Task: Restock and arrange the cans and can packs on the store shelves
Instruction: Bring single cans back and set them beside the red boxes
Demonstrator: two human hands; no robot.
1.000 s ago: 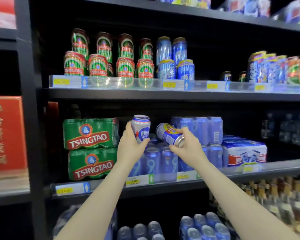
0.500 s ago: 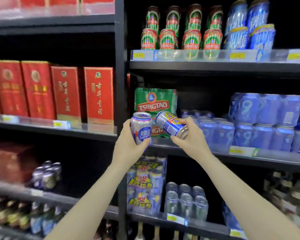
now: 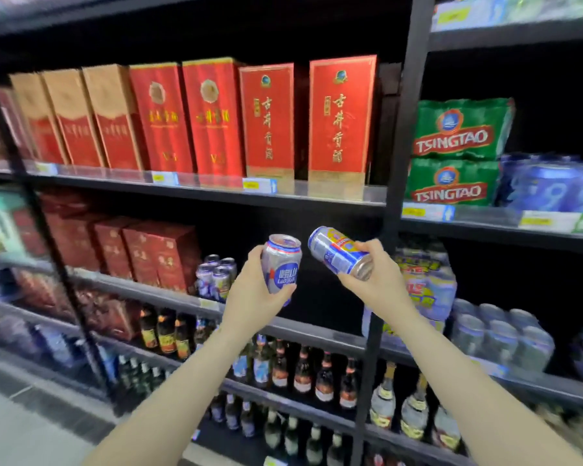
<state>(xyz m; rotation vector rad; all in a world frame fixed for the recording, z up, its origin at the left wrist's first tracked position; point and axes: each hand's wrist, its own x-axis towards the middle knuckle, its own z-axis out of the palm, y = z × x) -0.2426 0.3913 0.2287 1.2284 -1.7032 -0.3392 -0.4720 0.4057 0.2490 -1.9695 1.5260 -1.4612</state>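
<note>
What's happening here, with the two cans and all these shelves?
A person is restocking a shop's drink shelves. The left hand holds a silver and blue can upright; the right hand holds a blue can tipped on its side. Both cans are in the air before the black shelving, not yet placed. Red gift boxes stand upper left, green Tsingtao packs on the right.

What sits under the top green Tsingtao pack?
A second green Tsingtao pack lies under the top Tsingtao pack, resting on the shelf. Anything behind them is hidden.
</note>
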